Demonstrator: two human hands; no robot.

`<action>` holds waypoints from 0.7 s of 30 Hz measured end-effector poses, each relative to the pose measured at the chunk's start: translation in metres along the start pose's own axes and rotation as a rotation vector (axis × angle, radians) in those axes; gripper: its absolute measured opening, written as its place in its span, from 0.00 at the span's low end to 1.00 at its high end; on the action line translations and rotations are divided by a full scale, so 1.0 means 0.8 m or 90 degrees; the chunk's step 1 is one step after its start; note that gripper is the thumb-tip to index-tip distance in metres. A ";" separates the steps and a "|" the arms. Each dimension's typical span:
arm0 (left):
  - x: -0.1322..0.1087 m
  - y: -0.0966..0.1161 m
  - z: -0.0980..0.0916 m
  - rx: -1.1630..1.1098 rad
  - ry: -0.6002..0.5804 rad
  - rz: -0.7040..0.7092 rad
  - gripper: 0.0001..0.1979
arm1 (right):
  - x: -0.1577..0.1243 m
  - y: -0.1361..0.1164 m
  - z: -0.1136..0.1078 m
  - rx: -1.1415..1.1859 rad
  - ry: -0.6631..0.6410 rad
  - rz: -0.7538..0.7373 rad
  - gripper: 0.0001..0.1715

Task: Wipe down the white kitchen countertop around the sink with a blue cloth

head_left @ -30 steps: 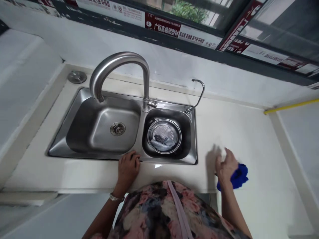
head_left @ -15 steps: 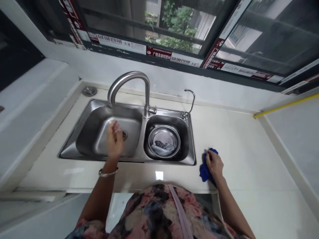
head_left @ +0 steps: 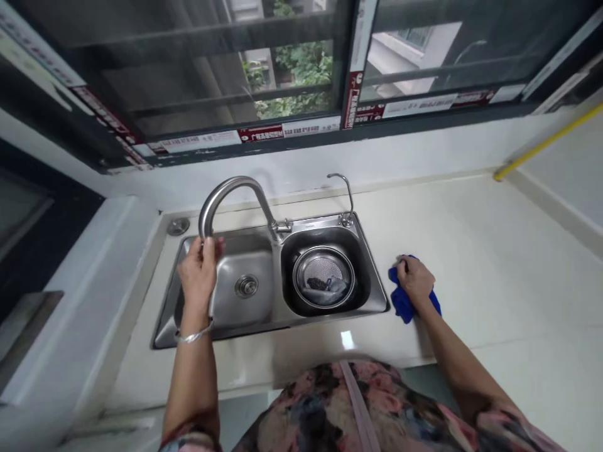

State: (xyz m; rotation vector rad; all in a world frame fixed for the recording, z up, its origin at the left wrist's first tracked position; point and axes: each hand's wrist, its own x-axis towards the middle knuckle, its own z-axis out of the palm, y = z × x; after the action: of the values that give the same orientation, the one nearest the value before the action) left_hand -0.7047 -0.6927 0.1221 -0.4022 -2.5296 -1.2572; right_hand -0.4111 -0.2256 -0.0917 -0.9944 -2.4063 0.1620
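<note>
Gripping large faucet (head_left: 206, 216) near its tip in closed left hand (head_left: 198, 270), above left basin (head_left: 245, 260) of sink (head_left: 279, 298). Clasping blue cloth (head_left: 404, 304) under curled right hand (head_left: 415, 279), on countertop (head_left: 471, 251) right of sink.

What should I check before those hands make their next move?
1. Left hand at the end of the curved brushed-metal tap: ok.
2. Left hand's grip closed firmly: cannot tell; partly hidden.
3. Right hand holding the crumpled blue cloth: ok.
4. Blue cloth outside the rectangular stainless-steel double sink: ok, on the cream countertop.
5. Round perforated metal strainer free of contents: not ok; greyish items lie inside.
</note>
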 end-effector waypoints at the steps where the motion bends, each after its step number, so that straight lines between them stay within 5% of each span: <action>1: -0.007 0.012 -0.004 0.023 -0.021 -0.004 0.24 | 0.000 -0.001 0.000 0.002 -0.001 0.000 0.22; 6: -0.047 0.083 0.027 0.068 -0.134 0.078 0.19 | 0.003 -0.003 0.004 0.005 -0.005 0.020 0.21; 13: -0.031 0.145 0.170 -0.157 -0.159 0.075 0.21 | 0.002 -0.005 0.002 0.045 0.026 0.050 0.19; 17: -0.017 0.134 0.216 -0.231 -0.181 0.071 0.27 | 0.003 -0.005 0.001 0.061 0.029 0.051 0.19; 21: -0.020 0.076 0.232 -0.208 -0.198 0.073 0.39 | 0.006 -0.006 0.002 0.059 0.016 0.067 0.19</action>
State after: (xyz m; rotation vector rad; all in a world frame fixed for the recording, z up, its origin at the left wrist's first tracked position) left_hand -0.6917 -0.5101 0.0527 -0.8628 -2.4935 -1.6796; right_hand -0.4176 -0.2260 -0.0894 -1.0739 -2.3025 0.2951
